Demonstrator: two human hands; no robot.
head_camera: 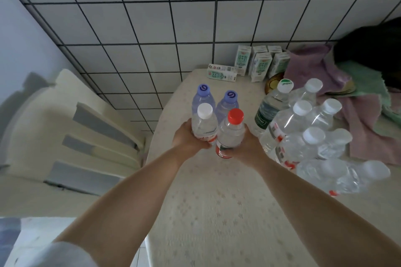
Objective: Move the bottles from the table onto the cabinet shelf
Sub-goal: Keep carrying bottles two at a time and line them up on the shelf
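Note:
My left hand [188, 139] grips a clear bottle with a white cap [204, 123], and my right hand [245, 144] grips a clear bottle with a red cap [231, 134]. Both bottles stand upright side by side over the table [217, 201], close to its left edge. Just behind them stand two bottles with purple caps [227, 102]. To the right is a cluster of several clear white-capped bottles [303, 128] and one dark-labelled bottle with a green and white cap [271, 104]. The cabinet shelf is not in view.
Several small cartons [256, 60] stand at the back of the table against the tiled wall, one lying flat. Purple and green cloths [325, 71] and a round plate lie at the back right. A cream plastic chair [76, 125] stands left of the table.

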